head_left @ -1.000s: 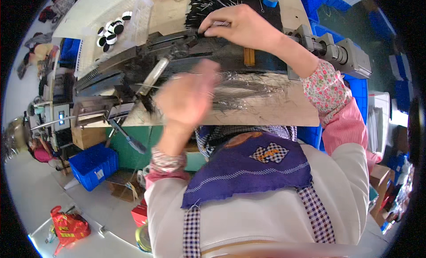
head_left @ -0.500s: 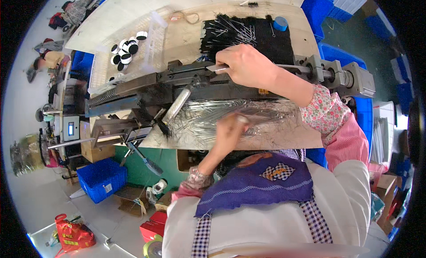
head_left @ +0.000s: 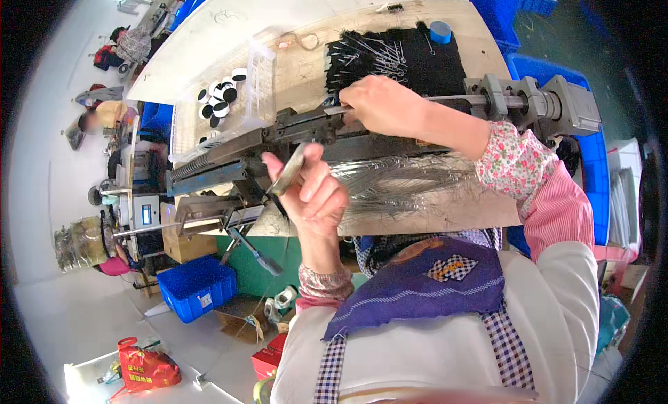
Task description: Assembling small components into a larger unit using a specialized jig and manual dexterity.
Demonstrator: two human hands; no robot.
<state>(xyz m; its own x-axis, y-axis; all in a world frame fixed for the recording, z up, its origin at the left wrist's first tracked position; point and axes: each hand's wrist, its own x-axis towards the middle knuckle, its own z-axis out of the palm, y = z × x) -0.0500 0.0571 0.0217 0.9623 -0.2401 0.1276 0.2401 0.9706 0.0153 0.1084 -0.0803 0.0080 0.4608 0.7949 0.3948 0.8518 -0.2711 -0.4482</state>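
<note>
My right hand [head_left: 379, 105] is closed in a pinch over the middle of a dark metal machine [head_left: 292, 126]. Its fingertips sit beside a flat silver metal piece [head_left: 335, 110] on the machine, and whatever they pinch is hidden. Palm up, my left hand [head_left: 319, 199] is at the machine's silver lever handle [head_left: 289, 169]. The handle crosses between the thumb and the forefinger, which are spread, while the other fingers curl loosely. A loose bundle of thin silver wires [head_left: 396, 185] lies on the table below the machine. Behind it, small wire brushes [head_left: 379, 53] rest on a black mat [head_left: 445, 70].
A white plastic basket [head_left: 261, 77] holds several black-and-white round pieces [head_left: 221, 98]. A blue round lid [head_left: 440, 33] lies on the mat's far edge. At the machine's right end is a grey motor block [head_left: 574, 105]. Blue crates [head_left: 198, 289] stand around the table.
My left hand has left the wire bundle and moved left and up to the lever handle. My right hand stays at the machine. The whole view has shifted slightly.
</note>
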